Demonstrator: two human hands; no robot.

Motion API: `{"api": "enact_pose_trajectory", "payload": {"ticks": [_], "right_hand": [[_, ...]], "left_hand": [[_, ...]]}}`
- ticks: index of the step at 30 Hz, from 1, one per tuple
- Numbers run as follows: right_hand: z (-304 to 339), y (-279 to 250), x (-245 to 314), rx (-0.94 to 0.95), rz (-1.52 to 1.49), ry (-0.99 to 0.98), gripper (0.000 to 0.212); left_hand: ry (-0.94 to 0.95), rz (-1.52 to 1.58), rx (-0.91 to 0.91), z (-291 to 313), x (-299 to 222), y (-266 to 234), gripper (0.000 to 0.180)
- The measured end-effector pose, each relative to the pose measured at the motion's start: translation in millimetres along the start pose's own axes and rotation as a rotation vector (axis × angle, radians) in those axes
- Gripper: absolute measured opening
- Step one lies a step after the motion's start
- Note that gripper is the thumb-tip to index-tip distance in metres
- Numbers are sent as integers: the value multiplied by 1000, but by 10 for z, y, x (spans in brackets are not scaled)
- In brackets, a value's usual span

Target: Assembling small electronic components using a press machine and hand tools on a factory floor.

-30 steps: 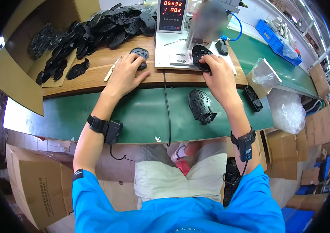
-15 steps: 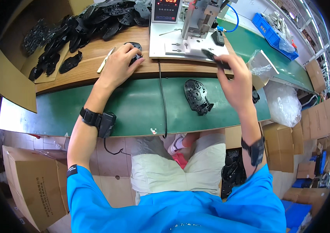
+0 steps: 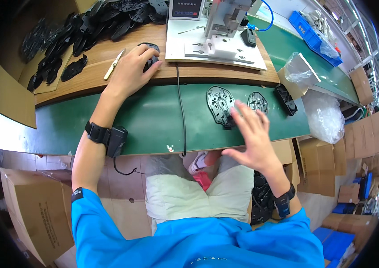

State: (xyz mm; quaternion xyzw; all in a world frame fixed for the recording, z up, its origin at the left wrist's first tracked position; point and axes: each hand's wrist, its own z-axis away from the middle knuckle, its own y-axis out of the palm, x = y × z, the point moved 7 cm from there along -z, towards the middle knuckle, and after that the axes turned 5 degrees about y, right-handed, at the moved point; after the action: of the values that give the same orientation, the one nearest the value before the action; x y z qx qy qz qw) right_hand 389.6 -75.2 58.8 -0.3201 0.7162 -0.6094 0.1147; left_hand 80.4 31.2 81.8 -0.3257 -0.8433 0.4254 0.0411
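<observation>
My left hand [image 3: 132, 71] rests on the wooden board, its fingers curled over a dark oval plastic part [image 3: 153, 46] that they partly cover. A cream-handled knife [image 3: 115, 64] lies just left of that hand. My right hand [image 3: 254, 140], empty and with spread fingers, hovers over the front of the green table. By its fingertips are a large black plastic shell [image 3: 218, 102] with moulded ribs and a smaller black oval piece [image 3: 257, 101]. A black tray-like part [image 3: 286, 100] sits farther right.
A bench press [image 3: 227, 27] on a white base stands at the back, beside a control box [image 3: 186, 9]. Black parts [image 3: 109, 22] are heaped at the back left. A black cable [image 3: 181, 111] crosses the green table [image 3: 153, 120]. A blue bin [image 3: 310, 35] sits far right.
My right hand has come down and toward me from beside the press, letting go of the dark piece it held. The smaller oval piece now shows beside the large shell. My left hand stays put.
</observation>
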Motion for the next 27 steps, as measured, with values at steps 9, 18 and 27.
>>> {"api": "enact_pose_trajectory", "payload": {"ticks": [9,18,27], "right_hand": [[62,34,373,-73,-41,-148,48],[-700,-689,86,-487,-54,-115,46],[-1340,-411,-203,-459,79,-111,37]], "left_hand": [[-20,15,36,-5,-18,-30,19],[-6,51,31,-7,24,-9,24],[-9,26,62,21,57,-23,25]]}}
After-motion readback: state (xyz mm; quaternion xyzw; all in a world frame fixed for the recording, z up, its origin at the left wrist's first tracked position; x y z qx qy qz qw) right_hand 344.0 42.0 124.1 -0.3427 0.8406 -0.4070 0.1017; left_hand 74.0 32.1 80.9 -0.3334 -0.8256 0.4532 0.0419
